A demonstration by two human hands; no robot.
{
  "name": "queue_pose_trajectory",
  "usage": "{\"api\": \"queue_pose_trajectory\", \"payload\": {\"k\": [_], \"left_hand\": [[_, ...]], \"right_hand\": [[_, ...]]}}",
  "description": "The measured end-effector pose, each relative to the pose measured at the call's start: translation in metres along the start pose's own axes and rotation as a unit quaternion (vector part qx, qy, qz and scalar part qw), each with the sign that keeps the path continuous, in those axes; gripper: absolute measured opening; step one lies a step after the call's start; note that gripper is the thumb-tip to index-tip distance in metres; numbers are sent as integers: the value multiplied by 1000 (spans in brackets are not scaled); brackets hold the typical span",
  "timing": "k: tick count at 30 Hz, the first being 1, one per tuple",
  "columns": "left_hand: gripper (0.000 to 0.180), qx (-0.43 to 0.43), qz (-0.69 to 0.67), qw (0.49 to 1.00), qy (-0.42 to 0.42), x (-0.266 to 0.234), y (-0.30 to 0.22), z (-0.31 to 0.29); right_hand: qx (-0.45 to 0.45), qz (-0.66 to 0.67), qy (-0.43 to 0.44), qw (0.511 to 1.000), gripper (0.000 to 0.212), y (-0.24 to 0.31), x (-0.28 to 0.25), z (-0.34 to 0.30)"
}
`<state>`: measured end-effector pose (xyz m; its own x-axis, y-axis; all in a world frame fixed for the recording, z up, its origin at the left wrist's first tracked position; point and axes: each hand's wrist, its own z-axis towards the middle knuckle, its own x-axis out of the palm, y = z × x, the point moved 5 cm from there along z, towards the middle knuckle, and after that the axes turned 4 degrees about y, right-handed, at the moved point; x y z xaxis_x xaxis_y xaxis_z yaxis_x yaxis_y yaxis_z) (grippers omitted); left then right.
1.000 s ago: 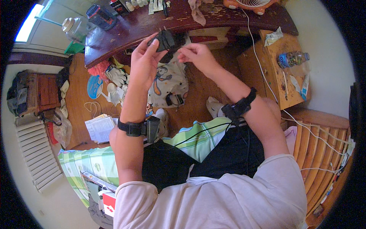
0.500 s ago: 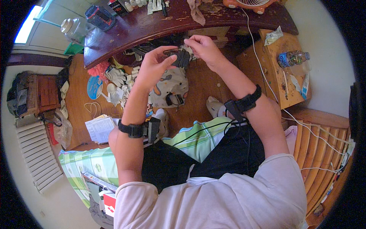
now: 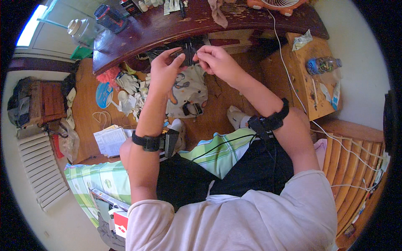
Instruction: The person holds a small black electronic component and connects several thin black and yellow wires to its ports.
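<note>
Raised in front of me, my left hand (image 3: pixel 166 69) has its thumb and fingers curled round a small black boxy object (image 3: pixel 190 54). Against the dark space below the desk its outline is hard to read, and its exact kind cannot be told. Two thin light-coloured bits show at its upper side. Just to its right is my right hand (image 3: pixel 212 62), with thumb and fingers drawn together in a pinch at the object's edge. What the pinch holds, if anything, is too small to make out. Black straps with small boxes, one a wrist strap (image 3: pixel 146 143), sit on both forearms.
A worn dark-red desk (image 3: pixel 167 26) spans the far side, bearing jars, small bottles and an orange fan (image 3: pixel 276 5). A patterned bag (image 3: pixel 188 92) and clutter lie on the floor. At right, a wooden cabinet (image 3: pixel 301 79) carries a plastic bottle (image 3: pixel 323 65); a white cable (image 3: pixel 289 71) hangs beside it.
The black object has shifted left and turned with my left hand. My right hand has come down and left, its fingers now more curled and closer to the object.
</note>
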<state>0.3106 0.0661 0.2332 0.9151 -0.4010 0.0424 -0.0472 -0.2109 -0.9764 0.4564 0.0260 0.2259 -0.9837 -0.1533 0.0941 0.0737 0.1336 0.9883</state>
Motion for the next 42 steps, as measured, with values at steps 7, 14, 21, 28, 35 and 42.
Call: {"api": "queue_pose_trajectory", "payload": {"k": [7,14,21,28,35,42], "left_hand": [[31,32,-56,996,-55,-2,-3,0],[29,10,-170,983,-65,-1,-5,2],[28,-1,-168,986,-9,-1,-10,0],[28,-26,-79,991,104,12,-10,-4],[27,-21,40,991,126,19,-5,-4],[26,8,74,994,77,16,5,1]], "right_hand": [[25,35,99,994,26,-2,19,-8],[74,54,161,983,31,-24,30,-10],[104,79,3,991,26,-46,-8,3],[86,229,-11,970,24,-31,-26,11],[111,259,7,960,22,-21,-38,11],[94,72,-3,993,24,-5,-33,7]]}}
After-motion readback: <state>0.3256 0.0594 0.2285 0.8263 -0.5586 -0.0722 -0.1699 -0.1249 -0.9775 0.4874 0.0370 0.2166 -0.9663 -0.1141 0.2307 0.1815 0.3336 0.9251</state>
